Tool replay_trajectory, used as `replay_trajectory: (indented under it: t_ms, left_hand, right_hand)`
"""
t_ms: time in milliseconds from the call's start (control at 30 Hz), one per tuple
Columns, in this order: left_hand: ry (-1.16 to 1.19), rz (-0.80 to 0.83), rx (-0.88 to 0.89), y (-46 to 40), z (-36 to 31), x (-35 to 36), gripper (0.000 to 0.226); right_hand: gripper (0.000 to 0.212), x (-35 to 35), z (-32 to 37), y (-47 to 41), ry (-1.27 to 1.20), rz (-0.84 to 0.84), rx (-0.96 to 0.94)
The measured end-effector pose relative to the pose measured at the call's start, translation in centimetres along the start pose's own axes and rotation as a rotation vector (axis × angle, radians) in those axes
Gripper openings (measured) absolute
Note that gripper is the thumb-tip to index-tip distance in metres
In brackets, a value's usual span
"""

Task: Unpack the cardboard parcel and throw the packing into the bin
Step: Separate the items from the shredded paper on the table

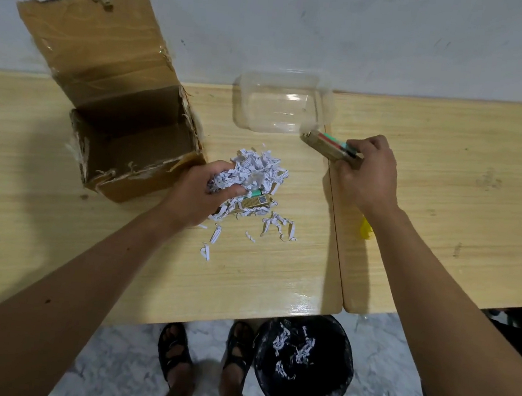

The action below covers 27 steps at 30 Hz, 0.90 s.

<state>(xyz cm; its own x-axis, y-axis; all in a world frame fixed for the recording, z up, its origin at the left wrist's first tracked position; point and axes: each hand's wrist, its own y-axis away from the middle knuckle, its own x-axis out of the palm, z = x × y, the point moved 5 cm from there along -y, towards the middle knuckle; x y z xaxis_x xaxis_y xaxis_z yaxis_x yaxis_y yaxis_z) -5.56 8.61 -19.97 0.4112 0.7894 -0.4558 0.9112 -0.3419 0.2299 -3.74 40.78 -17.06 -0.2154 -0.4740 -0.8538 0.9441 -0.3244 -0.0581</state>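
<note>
On the tabletop (261, 269), the left hand (201, 194) is clutching light, loose shredded paper (256, 171), likely needing a full-handed scoop; the right hand (369, 174) is pinching a small carton (327, 145).

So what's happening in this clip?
A person is unpacking an open cardboard box on a wooden table. The left hand grabs a pile of shredded paper that partly covers a small carton. The right hand holds another small carton near a clear plastic tub. Some shreds already lie in the black bin on the floor.
</note>
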Motion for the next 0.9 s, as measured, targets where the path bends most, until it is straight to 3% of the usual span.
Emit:
replay_trajectory:
  t_ms: [433, 600, 733, 800, 900]
  left_hand:
    - [0.007, -0.008, -0.015, 0.2, -0.5, -0.1, 0.038]
    - [-0.015, -0.025, 0.010, 0.1, -0.5, -0.2, 0.031]
    - [-0.070, -0.043, 0.028, 0.0, -0.8, -0.1, 0.040]
    - [-0.100, -0.056, 0.052, -0.1, -0.8, -0.1, 0.040]
    - [-0.095, -0.063, 0.068, -0.2, -0.6, -0.2, 0.033]
  right_hand:
    - [0.052, 0.3, 1.3, -0.9, -0.021, 0.074, -0.039]
    - [0.040, -1.4, 4.0, 1.3, -0.093, -0.038, -0.161]
    - [0.017, 0.1, 8.8, 5.0, -0.336, 0.227, -0.298]
    - [0.018, 1.9, 10.0, 6.5, -0.362, 0.371, -0.337]
    - [0.024, 3.8, 10.4, 7.1, -0.313, 0.442, -0.405]
